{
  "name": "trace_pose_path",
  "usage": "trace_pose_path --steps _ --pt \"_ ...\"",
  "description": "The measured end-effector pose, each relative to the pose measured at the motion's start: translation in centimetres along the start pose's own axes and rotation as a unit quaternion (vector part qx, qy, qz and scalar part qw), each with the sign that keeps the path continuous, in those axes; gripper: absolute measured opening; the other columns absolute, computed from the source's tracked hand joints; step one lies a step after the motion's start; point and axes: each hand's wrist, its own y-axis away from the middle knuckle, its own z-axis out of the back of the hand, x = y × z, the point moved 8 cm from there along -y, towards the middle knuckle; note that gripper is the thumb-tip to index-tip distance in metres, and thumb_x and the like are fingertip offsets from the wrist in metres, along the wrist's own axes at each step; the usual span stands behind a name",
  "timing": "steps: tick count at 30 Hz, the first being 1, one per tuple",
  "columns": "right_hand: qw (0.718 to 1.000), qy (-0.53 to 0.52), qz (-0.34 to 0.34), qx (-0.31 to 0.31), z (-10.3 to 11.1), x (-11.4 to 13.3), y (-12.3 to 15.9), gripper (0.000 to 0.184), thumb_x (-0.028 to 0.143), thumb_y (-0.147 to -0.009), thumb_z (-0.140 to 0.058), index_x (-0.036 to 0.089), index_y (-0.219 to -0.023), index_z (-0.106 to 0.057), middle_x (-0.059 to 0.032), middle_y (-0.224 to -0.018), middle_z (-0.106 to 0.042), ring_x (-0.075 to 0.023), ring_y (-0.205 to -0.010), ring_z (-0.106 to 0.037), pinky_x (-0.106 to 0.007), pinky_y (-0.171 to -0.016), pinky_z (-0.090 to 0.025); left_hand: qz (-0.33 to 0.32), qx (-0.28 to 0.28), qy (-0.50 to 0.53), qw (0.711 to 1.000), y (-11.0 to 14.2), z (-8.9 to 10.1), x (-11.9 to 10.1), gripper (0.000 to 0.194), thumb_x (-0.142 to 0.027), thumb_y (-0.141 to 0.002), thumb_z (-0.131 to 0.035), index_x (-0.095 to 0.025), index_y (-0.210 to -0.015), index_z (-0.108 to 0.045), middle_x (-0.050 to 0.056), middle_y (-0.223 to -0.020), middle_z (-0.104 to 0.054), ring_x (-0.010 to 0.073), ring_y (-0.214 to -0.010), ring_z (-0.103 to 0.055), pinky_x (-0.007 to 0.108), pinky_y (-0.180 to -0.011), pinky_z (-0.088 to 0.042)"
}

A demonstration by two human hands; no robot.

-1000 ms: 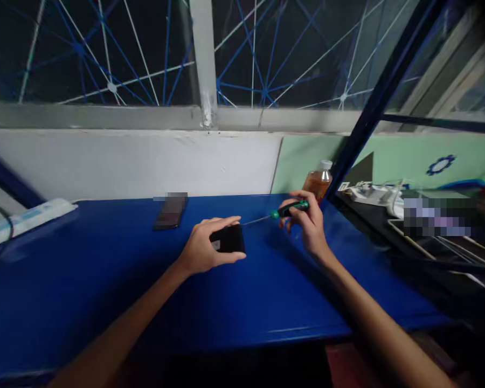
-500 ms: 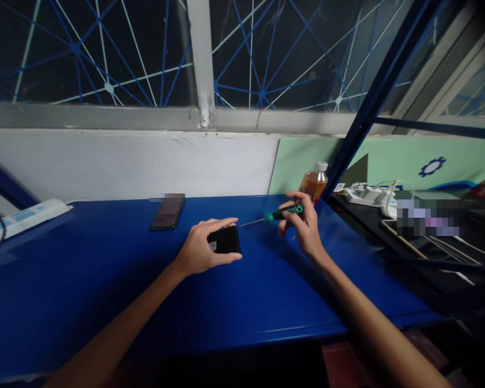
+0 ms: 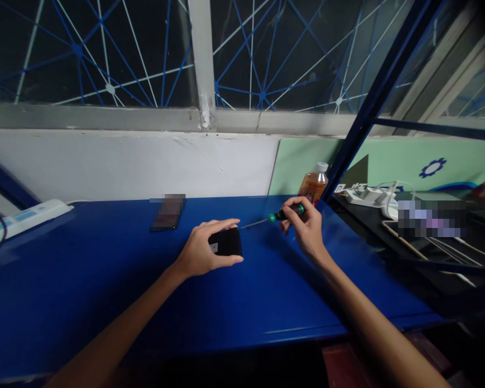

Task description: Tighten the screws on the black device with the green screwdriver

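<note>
Big blue counter (image 3: 84, 280) takes up most of the view, backed by a white wall, with its near edge running across the bottom. Loads of bare blue on the left and in front of the hands; the right end is tighter, boxed in by a slanted blue post (image 3: 372, 102) and a dark shelf (image 3: 428, 253) of clutter just past it.

A white power strip (image 3: 24, 218) sits at the far left edge, a dark phone (image 3: 166, 214) lies near the wall, and an amber bottle (image 3: 314, 183) stands by the post.

Left hand (image 3: 202, 250) is clamped around a small black device (image 3: 225, 242) mid-counter, thumb below, fingers over the top. It looks like a phone or battery pack, hard to say. Long axis runs roughly left to right.

Right hand (image 3: 305, 229) pinches a green-handled screwdriver (image 3: 281, 215) in its fingertips, shaft pointing left and slightly down, tip at the device's upper right corner.
</note>
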Motion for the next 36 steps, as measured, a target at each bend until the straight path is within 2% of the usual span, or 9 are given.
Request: trace_pose_path --steps 4,7,10,17,20,23,30,32,36 --pt "0.997 0.064 -0.004 -0.033 0.6 -0.1 0.0 0.02 0.037 -0.083 -0.066 0.02 -0.082 -0.055 0.0055 -0.063 -0.051 -0.0073 -0.036 -0.051 -0.02 -0.033 -0.038 -0.001 -0.004 0.002 1.0 0.0 0.3 -0.1 0.068 -0.044 -0.062 -0.079 -0.024 -0.124 -0.059 0.008 -0.11 -0.071 0.0283 -0.099 -0.065 0.046 -0.091 -0.048" --pt "0.999 0.021 -0.025 0.015 0.1 -0.8 -0.1 0.018 0.036 -0.086 -0.06 0.022 -0.094 -0.053 0.0033 -0.074 -0.056 -0.0097 -0.042 -0.057 -0.022 -0.037 -0.042 0.007 -0.007 0.009 1.0 0.0 0.4 0.1 0.068 -0.044 -0.062 -0.079 -0.024 -0.124 -0.059 0.008 -0.109 -0.071 0.0283 -0.098 -0.064 0.045 -0.086 -0.051" --pt "0.995 -0.056 -0.047 0.062 -0.5 -1.2 -0.2 0.028 0.032 -0.081 -0.063 0.024 -0.103 -0.047 0.0004 -0.088 -0.06 -0.012 -0.049 -0.062 -0.023 -0.039 -0.045 0.007 -0.007 0.014 1.0 0.0 0.4 0.1 0.068 -0.043 -0.062 -0.079 -0.024 -0.124 -0.059 0.008 -0.11 -0.07 0.0277 -0.099 -0.064 0.045 -0.086 -0.051" --pt "0.999 0.043 -0.03 -0.006 0.4 -0.8 -0.2 0.026 0.041 -0.083 -0.064 0.021 -0.087 -0.049 0.0086 -0.051 -0.049 -0.0101 -0.036 -0.053 -0.021 -0.038 -0.042 0.006 0.005 0.011 1.0 0.0 0.3 -0.1 0.068 -0.043 -0.062 -0.079 -0.024 -0.124 -0.059 0.008 -0.11 -0.07 0.028 -0.098 -0.064 0.048 -0.088 -0.049" --pt "0.998 0.007 -0.047 0.029 0.0 -1.3 -0.2 0.023 0.044 -0.089 -0.053 0.021 -0.094 -0.051 0.0035 -0.065 -0.058 -0.0108 -0.041 -0.057 -0.022 -0.038 -0.043 0.002 0.002 0.008 1.0 0.0 0.3 -0.1 0.067 -0.042 -0.062 -0.079 -0.024 -0.124 -0.059 0.008 -0.109 -0.071 0.0286 -0.098 -0.064 0.049 -0.088 -0.049" --pt "0.995 -0.058 -0.05 0.063 -0.5 -1.3 -0.3 0.021 0.037 -0.087 -0.055 0.023 -0.101 -0.048 0.0014 -0.08 -0.062 -0.0114 -0.045 -0.06 -0.023 -0.039 -0.044 -0.003 -0.002 0.011 1.0 0.0 0.4 -0.1 0.067 -0.043 -0.062 -0.078 -0.025 -0.123 -0.06 0.008 -0.109 -0.071 0.0286 -0.097 -0.064 0.048 -0.087 -0.05" --pt "0.997 0.074 0.0 -0.017 0.8 -0.1 0.0 0.021 0.038 -0.083 -0.065 0.022 -0.082 -0.051 0.0083 -0.048 -0.049 -0.0098 -0.032 -0.049 -0.022 -0.034 -0.037 0.0 0.008 0.01 1.0 0.0 0.4 -0.4 0.069 -0.042 -0.061 -0.079 -0.024 -0.125 -0.059 0.008 -0.109 -0.071 0.0286 -0.099 -0.064 0.046 -0.087 -0.05" --pt "0.998 0.069 0.003 0.001 0.6 -0.3 0.1 0.018 0.039 -0.087 -0.059 0.022 -0.086 -0.052 0.0074 -0.05 -0.05 -0.0107 -0.036 -0.051 -0.022 -0.037 -0.039 0.0 0.009 0.009 1.0 0.0 0.4 -0.5 0.068 -0.043 -0.061 -0.079 -0.025 -0.124 -0.059 0.008 -0.109 -0.071 0.0288 -0.099 -0.064 0.047 -0.087 -0.049" --pt "0.998 -0.031 -0.007 0.052 -0.1 -0.9 -0.1 0.015 0.031 -0.085 -0.056 0.023 -0.095 -0.048 0.0039 -0.069 -0.059 -0.0112 -0.044 -0.057 -0.024 -0.041 -0.043 0.002 0.005 0.008 1.0 0.0 0.4 -0.3 0.068 -0.043 -0.062 -0.078 -0.025 -0.125 -0.059 0.008 -0.109 -0.071 0.0285 -0.098 -0.064 0.048 -0.087 -0.049"
